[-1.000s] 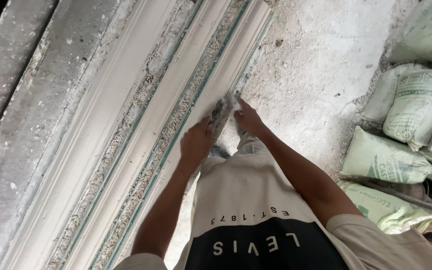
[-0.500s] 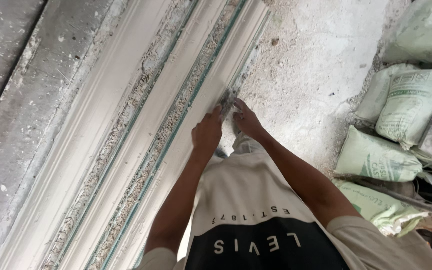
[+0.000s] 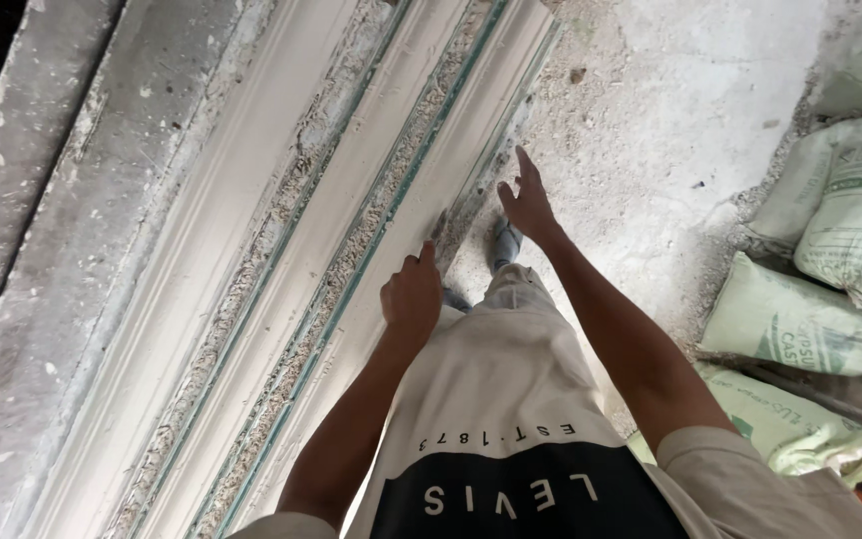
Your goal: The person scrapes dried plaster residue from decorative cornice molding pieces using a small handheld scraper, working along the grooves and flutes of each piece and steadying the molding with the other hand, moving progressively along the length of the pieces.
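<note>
A person is standing at a long worktop (image 3: 72,250) and looking down over their own chest and arms. Long white plaster cornice mouldings (image 3: 281,260) are lying side by side along the worktop, running from the lower left up toward the top centre. Between their smooth white profiles, rough strips of grainy, fibrous backing are showing, edged with thin green lines.

The left hand (image 3: 411,297) is resting on the near edge of the closest moulding, its fingers curled into a loose fist with the knuckles turned up; whether anything is pinched inside it is not clear. A small dark sliver is sticking up just beyond its fingertips, at the moulding's edge, too small to identify.

The right hand (image 3: 526,200) is hanging open just beside the same edge, a little farther along, fingers spread and pointing away from the body, gripping nothing. Whether it is touching the moulding cannot be told.

Below the hands, a grey shoe (image 3: 504,243) is showing on the dusty concrete floor (image 3: 670,120). The person is wearing a cream and black shirt (image 3: 511,449). At the right, pale green sacks (image 3: 800,324) are lying stacked on the floor, well apart from the hands.
</note>
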Tool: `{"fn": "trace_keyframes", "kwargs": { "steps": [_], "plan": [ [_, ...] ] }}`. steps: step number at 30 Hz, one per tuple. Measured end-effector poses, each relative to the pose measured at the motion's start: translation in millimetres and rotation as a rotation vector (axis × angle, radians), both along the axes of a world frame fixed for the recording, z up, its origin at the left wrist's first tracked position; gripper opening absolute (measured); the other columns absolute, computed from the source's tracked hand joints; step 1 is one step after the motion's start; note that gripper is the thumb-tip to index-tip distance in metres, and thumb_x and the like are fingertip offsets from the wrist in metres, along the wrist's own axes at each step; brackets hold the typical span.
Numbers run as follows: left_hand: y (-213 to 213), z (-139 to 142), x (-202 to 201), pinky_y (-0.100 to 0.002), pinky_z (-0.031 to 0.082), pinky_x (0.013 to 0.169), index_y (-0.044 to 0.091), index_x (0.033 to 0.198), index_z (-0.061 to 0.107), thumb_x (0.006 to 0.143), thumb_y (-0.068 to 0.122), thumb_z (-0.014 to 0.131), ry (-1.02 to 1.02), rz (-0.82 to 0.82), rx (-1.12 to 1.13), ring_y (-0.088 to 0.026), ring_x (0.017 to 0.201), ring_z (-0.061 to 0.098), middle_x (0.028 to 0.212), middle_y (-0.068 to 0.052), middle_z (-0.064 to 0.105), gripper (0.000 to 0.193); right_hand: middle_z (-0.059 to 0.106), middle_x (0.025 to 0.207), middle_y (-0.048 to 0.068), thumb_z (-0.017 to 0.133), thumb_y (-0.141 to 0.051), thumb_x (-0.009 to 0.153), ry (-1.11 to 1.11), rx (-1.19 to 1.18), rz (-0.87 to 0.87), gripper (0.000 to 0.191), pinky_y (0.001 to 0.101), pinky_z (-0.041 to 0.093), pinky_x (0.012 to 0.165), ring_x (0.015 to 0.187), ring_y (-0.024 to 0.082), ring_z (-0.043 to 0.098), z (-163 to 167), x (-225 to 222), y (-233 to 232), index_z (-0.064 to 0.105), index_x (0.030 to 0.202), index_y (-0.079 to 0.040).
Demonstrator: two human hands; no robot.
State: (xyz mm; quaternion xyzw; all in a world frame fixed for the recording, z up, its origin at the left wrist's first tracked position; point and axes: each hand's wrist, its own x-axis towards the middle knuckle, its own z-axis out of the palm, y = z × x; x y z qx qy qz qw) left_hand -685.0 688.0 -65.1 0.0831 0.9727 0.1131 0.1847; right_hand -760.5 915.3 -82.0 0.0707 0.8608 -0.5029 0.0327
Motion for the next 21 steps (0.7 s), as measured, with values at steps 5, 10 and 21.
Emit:
{"fn": "trace_keyframes", "kwargs": {
  "steps": [5, 10, 21],
  "plan": [
    [-35, 0, -20, -0.049, 0.063, 0.065, 0.024, 0.145, 0.056, 0.106, 0.026, 0.051, -0.191, 0.001, 0.085, -0.032, 0.075, 0.076, 0.09, -0.014, 0.072, 0.039, 0.014, 0.172, 0.024, 0.069, -0.011, 0.102, 0.086, 0.114, 0.166, 0.092, 0.0466, 0.042, 0.117, 0.155, 0.042, 0.03, -6, -14, -14, 0.004, 0.167, -0.006],
    [-37, 2, -4, -0.049, 0.062, 0.068, 0.023, 0.138, 0.062, 0.1, 0.024, 0.061, 0.133, 0.033, 0.361, -0.034, 0.077, 0.075, 0.102, -0.01, 0.075, 0.038, 0.022, 0.171, 0.022, 0.07, -0.015, 0.1, -0.072, 0.146, 0.129, 0.093, 0.0405, 0.049, 0.112, 0.153, 0.037, 0.037, 4, -17, -21, 0.004, 0.164, -0.007],
    [-1, -8, 12, -0.049, 0.062, 0.064, 0.018, 0.146, 0.055, 0.097, 0.021, 0.06, 0.023, 0.045, 0.067, -0.036, 0.077, 0.075, 0.107, -0.013, 0.073, 0.049, 0.024, 0.167, 0.026, 0.07, -0.015, 0.101, -0.026, 0.159, 0.105, 0.094, 0.0473, 0.045, 0.112, 0.146, 0.046, 0.04, -1, -20, -19, 0.001, 0.164, -0.006]
  ]
}}
